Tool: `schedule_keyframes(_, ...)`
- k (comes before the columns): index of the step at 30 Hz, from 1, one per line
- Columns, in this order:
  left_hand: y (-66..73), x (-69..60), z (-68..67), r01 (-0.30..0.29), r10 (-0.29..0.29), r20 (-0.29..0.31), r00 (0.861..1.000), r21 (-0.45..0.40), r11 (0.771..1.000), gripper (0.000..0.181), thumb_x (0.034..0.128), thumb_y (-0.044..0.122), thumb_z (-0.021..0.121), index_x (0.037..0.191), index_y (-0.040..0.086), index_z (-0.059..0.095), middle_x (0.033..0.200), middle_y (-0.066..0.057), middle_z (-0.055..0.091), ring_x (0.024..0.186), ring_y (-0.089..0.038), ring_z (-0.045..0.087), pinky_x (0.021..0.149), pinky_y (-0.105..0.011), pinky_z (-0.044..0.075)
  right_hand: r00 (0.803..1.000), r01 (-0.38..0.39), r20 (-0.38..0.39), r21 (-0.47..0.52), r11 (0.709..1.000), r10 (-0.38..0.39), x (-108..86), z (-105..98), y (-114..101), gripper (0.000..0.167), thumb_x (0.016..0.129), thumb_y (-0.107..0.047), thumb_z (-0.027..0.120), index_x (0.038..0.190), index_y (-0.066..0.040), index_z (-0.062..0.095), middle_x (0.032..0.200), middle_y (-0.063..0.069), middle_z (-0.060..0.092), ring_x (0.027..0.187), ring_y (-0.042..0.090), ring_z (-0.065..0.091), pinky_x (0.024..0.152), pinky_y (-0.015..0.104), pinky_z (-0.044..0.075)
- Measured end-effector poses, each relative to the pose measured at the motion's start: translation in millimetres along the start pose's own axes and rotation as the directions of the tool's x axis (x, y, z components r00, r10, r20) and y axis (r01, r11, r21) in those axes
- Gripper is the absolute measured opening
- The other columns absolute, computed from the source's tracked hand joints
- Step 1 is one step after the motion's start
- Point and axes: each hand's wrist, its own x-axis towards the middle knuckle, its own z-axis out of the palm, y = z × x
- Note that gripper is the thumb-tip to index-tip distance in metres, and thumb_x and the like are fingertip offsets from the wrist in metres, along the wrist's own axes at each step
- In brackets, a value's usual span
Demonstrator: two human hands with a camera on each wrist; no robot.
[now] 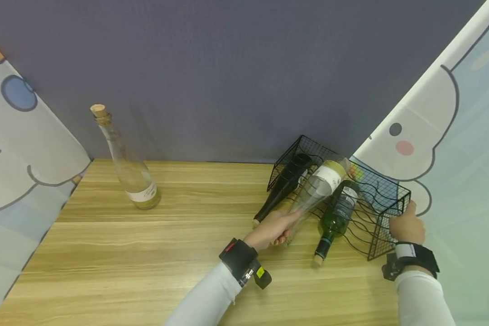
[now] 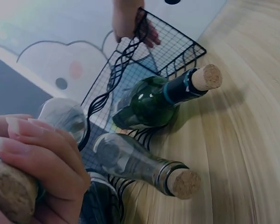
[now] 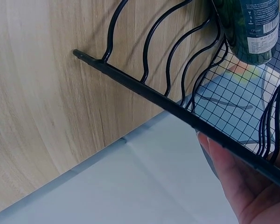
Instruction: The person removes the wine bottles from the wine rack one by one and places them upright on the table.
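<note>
Fingers of a person's left hand (image 1: 275, 227) grasp a clear bottle (image 1: 315, 186) by its neck above a wire rack (image 1: 385, 235), right on the counter (image 1: 126, 262); the right hand (image 1: 407, 227) grips the rack's right end.

2 arms (image 1: 208, 294) reach forward, the left hand (image 1: 272, 230) curling its fingers, the right hand (image 1: 407, 226) gripping well apart!

Screened-off booth: wood-grain tabletop (image 1: 106, 253), grey backing panel (image 1: 212, 81), cartoon-print sheets (image 1: 424, 131) both sides.
</note>
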Motion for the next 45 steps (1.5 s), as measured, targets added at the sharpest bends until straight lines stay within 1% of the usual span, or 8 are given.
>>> schedule_keyframes(4, -2.5, -6.2, -6.9, 0.002, -0.002, 0.018, 1.0, -0.015, 1.0, 0.052, 0.0979, 0.049, 0.053, 0.115, 0.0, 0.058, 0.056, 0.006, 0.043, 0.041, -0.005, 0.036, 0.038, -0.017, 0.028, 1.0, 0.001, -0.006, -0.003, 1.0, -0.001, 3.3, 0.1, -0.4, 0.078, 0.094, -0.013, 0.039, 0.153, 0.004, -0.009, 0.11, 0.051, 0.046, 0.071, 0.048, 0.055, 0.056, 0.049, 0.046)
schedule_keyframes(6, -3.8, -9.0, -9.7, 0.001, -0.001, 0.022, 1.0, -0.017, 1.0, 0.054, 0.0975, 0.049, 0.054, 0.117, -0.001, 0.059, 0.056, 0.006, 0.044, 0.04, -0.004, 0.035, 0.037, -0.017, 0.027, 1.0, 0.0, -0.007, -0.004, 1.0, 0.0, 4.3, 0.1, -0.2, 0.078, 0.094, -0.012, 0.04, 0.153, 0.004, -0.009, 0.109, 0.052, 0.047, 0.071, 0.048, 0.055, 0.056, 0.049, 0.046)
schedule_keyframes(10, -6.8, -13.6, -14.9, -0.002, 0.003, 0.033, 0.999, -0.022, 1.0, 0.051, 0.0975, 0.048, 0.055, 0.112, 0.0, 0.063, 0.056, 0.004, 0.044, 0.04, -0.004, 0.035, 0.036, -0.017, 0.026, 1.0, -0.008, -0.005, -0.008, 1.0, 0.008, 4.9, 0.9, 0.4, 0.078, 0.094, -0.012, 0.04, 0.153, 0.004, -0.008, 0.109, 0.052, 0.047, 0.073, 0.05, 0.055, 0.057, 0.049, 0.046)
schedule_keyframes(19, -10.2, -20.5, -26.1, -0.021, 0.023, 0.085, 0.996, -0.024, 1.0, 0.039, 0.099, 0.046, 0.053, 0.079, 0.013, 0.059, 0.057, 0.006, 0.043, 0.04, -0.004, 0.034, 0.037, -0.018, 0.025, 1.0, 0.0, -0.004, -0.003, 1.0, 0.0, 3.5, 1.0, 1.5, 0.078, 0.094, -0.012, 0.04, 0.153, 0.005, -0.008, 0.1, 0.049, 0.05, 0.066, 0.044, 0.054, 0.053, 0.046, 0.044)
schedule_keyframes(28, -11.6, -25.5, -35.7, 0.002, -0.004, 0.044, 0.999, 0.036, 0.999, 0.039, 0.0966, 0.049, 0.056, 0.081, 0.014, 0.062, 0.057, 0.008, 0.045, 0.042, -0.005, 0.035, 0.038, -0.018, 0.026, 1.0, -0.003, 0.009, 0.0, 1.0, 0.003, 2.0, 0.6, 1.3, 0.079, 0.092, -0.012, 0.041, 0.153, 0.004, -0.009, 0.103, 0.05, 0.049, 0.071, 0.048, 0.055, 0.056, 0.048, 0.045)
schedule_keyframes(31, -11.0, -26.0, -38.5, -0.006, 0.004, 0.047, 0.999, 0.05, 0.999, 0.039, 0.0971, 0.049, 0.055, 0.079, 0.014, 0.06, 0.055, 0.008, 0.044, 0.042, -0.005, 0.034, 0.038, -0.019, 0.026, 1.0, 0.0, 0.006, 0.002, 1.0, 0.0, 2.2, 0.3, 0.7, 0.079, 0.093, -0.012, 0.04, 0.153, 0.004, -0.009, 0.097, 0.047, 0.051, 0.067, 0.044, 0.054, 0.053, 0.046, 0.045)
schedule_keyframes(38, -8.3, -26.0, -40.9, -0.026, 0.022, 0.051, 0.998, 0.085, 0.996, 0.04, 0.0988, 0.046, 0.054, 0.075, 0.015, 0.058, 0.054, 0.007, 0.043, 0.041, -0.006, 0.035, 0.038, -0.02, 0.026, 1.0, -0.008, 0.01, 0.008, 1.0, 0.008, 1.6, 0.7, 0.7, 0.079, 0.093, -0.012, 0.041, 0.153, 0.004, -0.009, 0.1, 0.048, 0.05, 0.07, 0.046, 0.054, 0.056, 0.047, 0.045)
schedule_keyframes(45, -4.2, -28.2, -43.0, -0.038, 0.032, 0.052, 0.998, 0.12, 0.992, 0.04, 0.0984, 0.048, 0.054, 0.075, 0.015, 0.058, 0.055, 0.007, 0.044, 0.043, -0.006, 0.036, 0.04, -0.02, 0.026, 1.0, -0.003, 0.01, 0.01, 1.0, 0.003, 1.5, -0.4, 0.0, 0.079, 0.093, -0.012, 0.04, 0.152, 0.005, -0.009, 0.094, 0.045, 0.053, 0.065, 0.042, 0.054, 0.053, 0.044, 0.044)
